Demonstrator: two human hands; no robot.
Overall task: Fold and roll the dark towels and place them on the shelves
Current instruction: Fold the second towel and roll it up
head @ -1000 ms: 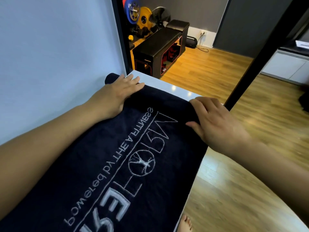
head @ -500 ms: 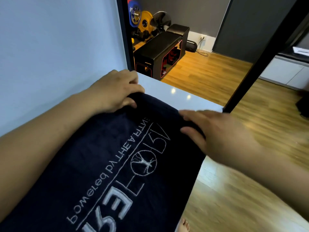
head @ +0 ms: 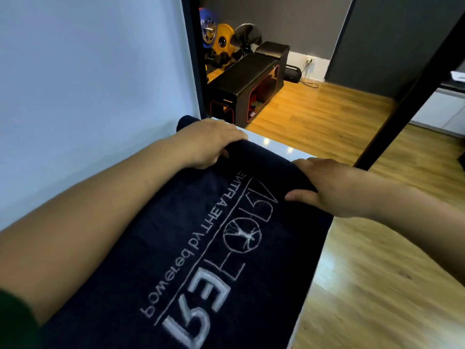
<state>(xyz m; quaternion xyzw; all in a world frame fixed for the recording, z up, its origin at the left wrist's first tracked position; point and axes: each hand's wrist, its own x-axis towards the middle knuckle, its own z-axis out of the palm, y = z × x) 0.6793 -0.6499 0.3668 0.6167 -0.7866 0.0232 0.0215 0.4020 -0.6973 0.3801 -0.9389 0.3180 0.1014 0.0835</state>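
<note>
The dark towel [head: 289, 248] lies lengthwise on the white bench [head: 274, 143], logo [head: 242, 239] up, its far end turned into a low roll. My left hand [head: 208, 144] curls over that roll beside the wall [head: 88, 84]. My right hand [head: 332, 187] curls over its other end, thumb lying out along the cloth. I judge the roll goes best if both hands draw it toward me evenly, tight, edges square. The towel's near end is cut off below, my fingertips hide behind the roll, and I see no shelves.
</note>
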